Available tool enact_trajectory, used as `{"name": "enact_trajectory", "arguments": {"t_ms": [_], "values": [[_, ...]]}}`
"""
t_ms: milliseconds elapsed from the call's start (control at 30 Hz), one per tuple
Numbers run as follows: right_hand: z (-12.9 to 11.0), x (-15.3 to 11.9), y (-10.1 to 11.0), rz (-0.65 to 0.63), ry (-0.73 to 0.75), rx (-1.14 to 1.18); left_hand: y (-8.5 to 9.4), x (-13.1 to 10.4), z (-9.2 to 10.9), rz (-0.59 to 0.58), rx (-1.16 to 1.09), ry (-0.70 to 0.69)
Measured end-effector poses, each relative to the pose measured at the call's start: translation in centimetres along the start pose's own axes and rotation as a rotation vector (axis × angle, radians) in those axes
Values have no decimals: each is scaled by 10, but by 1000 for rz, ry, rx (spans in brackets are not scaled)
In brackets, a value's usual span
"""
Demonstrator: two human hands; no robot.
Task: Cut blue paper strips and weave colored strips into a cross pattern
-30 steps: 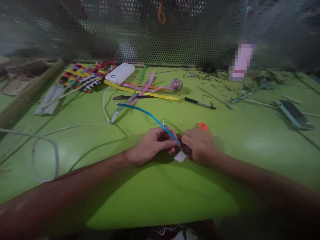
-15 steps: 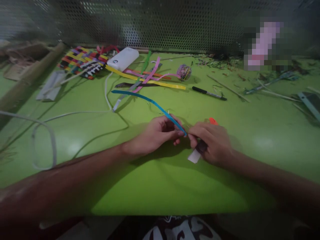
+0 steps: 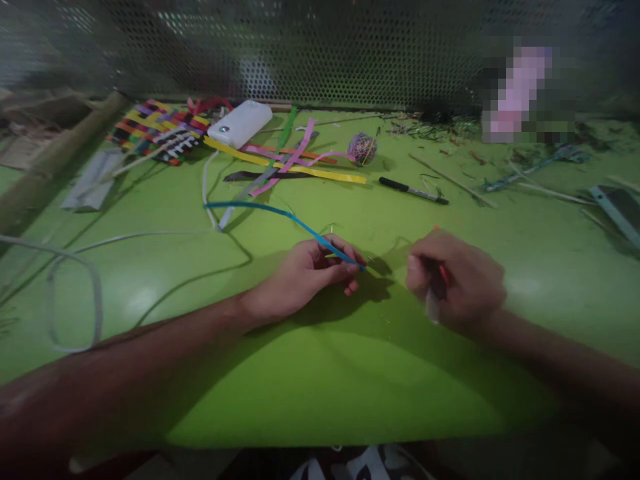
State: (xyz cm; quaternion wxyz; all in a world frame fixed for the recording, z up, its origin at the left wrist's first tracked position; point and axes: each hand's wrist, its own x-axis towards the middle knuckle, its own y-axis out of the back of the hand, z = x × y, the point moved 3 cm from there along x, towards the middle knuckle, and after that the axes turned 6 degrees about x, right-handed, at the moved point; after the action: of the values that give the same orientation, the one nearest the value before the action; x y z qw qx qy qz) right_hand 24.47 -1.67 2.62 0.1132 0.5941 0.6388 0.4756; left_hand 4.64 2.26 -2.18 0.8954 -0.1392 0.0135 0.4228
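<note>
My left hand [image 3: 303, 277] pinches one end of a narrow blue strip [image 3: 300, 223] between thumb and fingers. The strip arcs up and away to the left, its far end over a white cable. To the right, apart from the strip, my right hand [image 3: 463, 277] is curled closed around a small orange and dark tool with a flat, pale end [image 3: 433, 308]. Motion blur and the fingers hide most of that tool, so its kind is unclear. Both hands are above the green table [image 3: 300, 393].
Crossed coloured strips [image 3: 320, 175], a white power bank [image 3: 240, 124], a woven colourful piece [image 3: 155, 130], a ball of string [image 3: 363, 149] and a black pen [image 3: 413, 190] lie farther back. A bamboo pole [image 3: 60, 160] is at left; scraps lie along the perforated panel [image 3: 325, 60].
My right hand has moved away to the right from the strip's end, with the tool still in it. My left hand keeps its pinch on the blue strip, nearly in place.
</note>
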Motion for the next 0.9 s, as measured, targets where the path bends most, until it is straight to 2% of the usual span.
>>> {"name": "enact_trajectory", "arguments": {"t_ms": [67,100,233,567,633,800,900], "values": [[2,1,7,196,90,-79,0,1,-1,-32,-5,23],[3,2,8,232,132,-114,0,1,-1,-52,-15,32],[11,7,-1,69,146,-159,-1,1,-1,-96,-48,39],[9,2,-19,-246,272,-166,-6,-1,5,-85,30,28],[8,0,-22,-219,301,-190,-7,-1,4,-92,42,17],[3,-5,-29,-50,438,-294,-7,-3,5,-94,93,-5],[-1,-5,-33,-6,484,-309,-7,-3,6,-95,80,-13]]}}
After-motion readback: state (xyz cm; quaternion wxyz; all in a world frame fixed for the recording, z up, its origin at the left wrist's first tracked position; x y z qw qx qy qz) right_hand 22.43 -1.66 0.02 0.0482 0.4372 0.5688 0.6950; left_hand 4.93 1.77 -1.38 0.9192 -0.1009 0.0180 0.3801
